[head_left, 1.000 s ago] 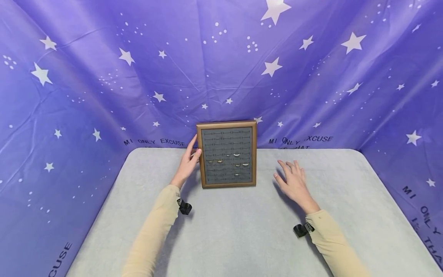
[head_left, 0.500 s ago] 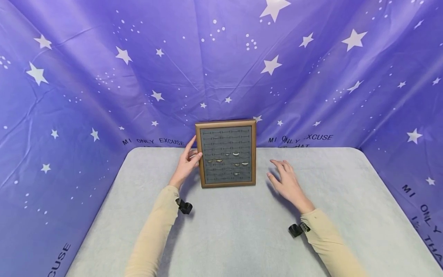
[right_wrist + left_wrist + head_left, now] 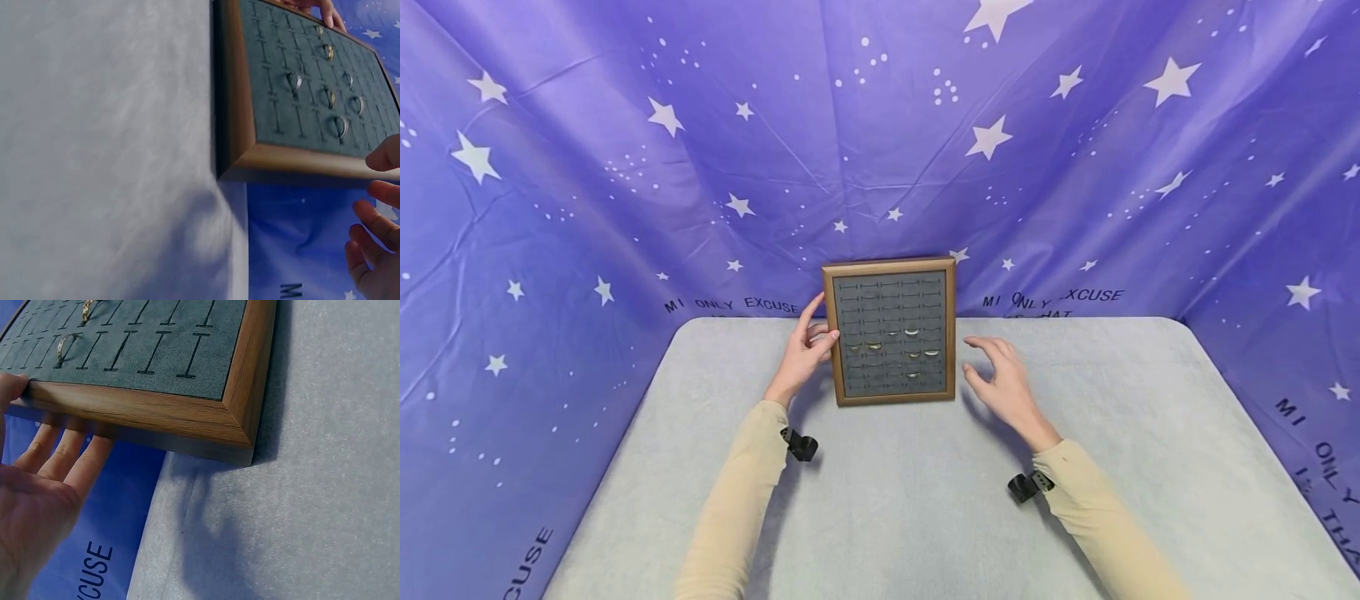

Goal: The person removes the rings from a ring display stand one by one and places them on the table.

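Observation:
A wood-framed ring display board (image 3: 891, 315) stands upright at the back of the table, its dark grey-green slotted pad facing me. Several gold and silver rings sit in its slots, among them a silver ring (image 3: 341, 127) in the right wrist view and a gold ring (image 3: 64, 348) in the left wrist view. My left hand (image 3: 799, 360) grips the board's left side, thumb on the front of the frame and fingers along its outer side and back. Just off the right side, my right hand (image 3: 1002, 385) is held with fingers loosely bent and holds nothing.
A pale grey cloth covers the table (image 3: 895, 500). Close behind the board hangs a purple-blue curtain (image 3: 880, 133) with white stars and lettering, which also runs down both sides. Each wrist wears a small black camera (image 3: 802, 446).
My right hand has moved left, from well out to the right to just beside the board's right edge. The left hand keeps its hold and the board stays in place.

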{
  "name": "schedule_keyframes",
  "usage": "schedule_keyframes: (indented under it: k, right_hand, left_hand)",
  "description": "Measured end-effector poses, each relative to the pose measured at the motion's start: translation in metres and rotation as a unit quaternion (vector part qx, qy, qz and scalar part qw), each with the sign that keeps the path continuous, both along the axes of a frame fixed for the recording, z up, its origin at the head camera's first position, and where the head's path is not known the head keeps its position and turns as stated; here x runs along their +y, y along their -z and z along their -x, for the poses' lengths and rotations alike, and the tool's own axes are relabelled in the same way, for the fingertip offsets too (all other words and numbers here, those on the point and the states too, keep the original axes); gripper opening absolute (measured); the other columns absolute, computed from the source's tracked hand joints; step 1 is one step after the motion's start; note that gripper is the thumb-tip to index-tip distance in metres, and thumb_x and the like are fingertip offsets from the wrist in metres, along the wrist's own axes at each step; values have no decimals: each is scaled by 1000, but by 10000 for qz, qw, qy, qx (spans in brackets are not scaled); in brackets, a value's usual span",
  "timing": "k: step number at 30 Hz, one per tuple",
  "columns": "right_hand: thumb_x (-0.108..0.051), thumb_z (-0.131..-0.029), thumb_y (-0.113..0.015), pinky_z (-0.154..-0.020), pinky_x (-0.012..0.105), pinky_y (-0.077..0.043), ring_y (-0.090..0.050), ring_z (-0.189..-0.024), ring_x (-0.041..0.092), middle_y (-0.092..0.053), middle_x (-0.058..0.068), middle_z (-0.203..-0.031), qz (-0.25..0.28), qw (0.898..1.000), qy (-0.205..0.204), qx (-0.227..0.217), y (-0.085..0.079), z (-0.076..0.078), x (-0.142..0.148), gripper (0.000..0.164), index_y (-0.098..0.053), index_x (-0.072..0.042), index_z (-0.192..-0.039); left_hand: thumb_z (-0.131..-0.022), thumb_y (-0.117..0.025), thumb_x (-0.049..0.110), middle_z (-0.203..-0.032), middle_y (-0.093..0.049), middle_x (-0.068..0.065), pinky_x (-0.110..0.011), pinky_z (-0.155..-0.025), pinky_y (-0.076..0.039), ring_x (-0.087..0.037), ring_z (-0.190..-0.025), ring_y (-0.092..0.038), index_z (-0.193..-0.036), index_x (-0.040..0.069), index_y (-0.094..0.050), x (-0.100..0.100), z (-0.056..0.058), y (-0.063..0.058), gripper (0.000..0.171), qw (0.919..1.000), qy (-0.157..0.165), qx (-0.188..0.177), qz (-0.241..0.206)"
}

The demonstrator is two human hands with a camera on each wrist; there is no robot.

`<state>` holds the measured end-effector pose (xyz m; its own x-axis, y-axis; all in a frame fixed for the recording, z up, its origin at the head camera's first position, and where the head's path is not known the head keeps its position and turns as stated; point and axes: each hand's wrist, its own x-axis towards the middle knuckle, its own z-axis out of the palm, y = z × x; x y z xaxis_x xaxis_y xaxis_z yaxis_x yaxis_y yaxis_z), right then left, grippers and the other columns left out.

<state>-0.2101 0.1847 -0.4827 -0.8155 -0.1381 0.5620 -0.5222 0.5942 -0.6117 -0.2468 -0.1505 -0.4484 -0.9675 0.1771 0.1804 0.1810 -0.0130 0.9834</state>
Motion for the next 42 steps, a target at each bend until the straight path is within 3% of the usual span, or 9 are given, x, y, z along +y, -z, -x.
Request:
schedule_keyframes:
  k: [4,7,11,19,26,30,37,42]
  right_hand:
    - [-3,-80,-71,-92,50,-40,-52,-106,35,-61,19,-114,101,9998,-121,73,-6,5,-10,39,-64,1,-118]
    - [-3,-80,-72,-92,48,-41,-53,-103,33,-62,17,-110,150,9996,-208,141,-12,8,-18,38,-65,0,-117]
    - [-4,-80,-71,-91,45,-41,-54,-103,31,-63,14,-109,137,9993,-266,212,-18,12,-27,35,-67,-2,-115]
    - [-3,-81,-71,-90,44,-41,-53,-100,30,-64,13,-104,161,9977,-488,448,-24,15,-44,31,-68,0,-111]
    - [-1,-80,-71,-83,39,-46,-56,-95,25,-64,10,-101,245,9953,-717,607,-25,20,-56,29,-68,-1,-109]
    - [-1,-80,-71,-80,38,-46,-56,-93,24,-64,9,-99,243,9943,-762,701,-27,23,-63,28,-69,-2,-108]
    - [-1,-81,-71,-78,38,-44,-54,-91,24,-63,8,-98,258,9930,-815,812,-32,27,-74,24,-69,-1,-105]
    - [-1,-81,-73,-77,38,-41,-50,-88,24,-62,8,-96,146,9943,-746,744,-32,31,-81,21,-70,-2,-102]
  left_hand:
    - [-95,-59,2,-106,-61,-22,-33,-68,-56,-13,-80,-66,-154,22,-26,-2,8,13,70,10000,-39,2,6]
    - [-95,-59,2,-106,-61,-22,-35,-69,-56,-13,-81,-66,-154,20,-24,-3,9,14,71,10000,-36,28,35]
    - [-95,-58,0,-105,-62,-20,-36,-70,-56,-15,-82,-66,-154,14,-22,0,1,1,71,10000,25,21,24]
    - [-96,-58,1,-106,-59,-22,-34,-69,-57,-16,-81,-66,-155,15,-21,-1,2,0,72,10000,48,-32,58]
    - [-96,-59,3,-103,-60,-18,-31,-64,-55,-14,-78,-65,-155,24,-22,-4,15,23,73,9999,-20,18,104]
    - [-96,-61,7,-101,-61,-14,-30,-63,-55,-13,-78,-65,-154,30,-24,-4,16,27,72,9997,-111,60,223]
    - [-96,-60,5,-101,-60,-13,-31,-64,-55,-14,-78,-65,-155,28,-24,-5,15,23,73,9999,-41,-51,89]
    - [-95,-59,2,-99,-61,-12,-37,-68,-56,-18,-78,-65,-155,20,-21,-3,6,6,73,9999,91,-107,-7]
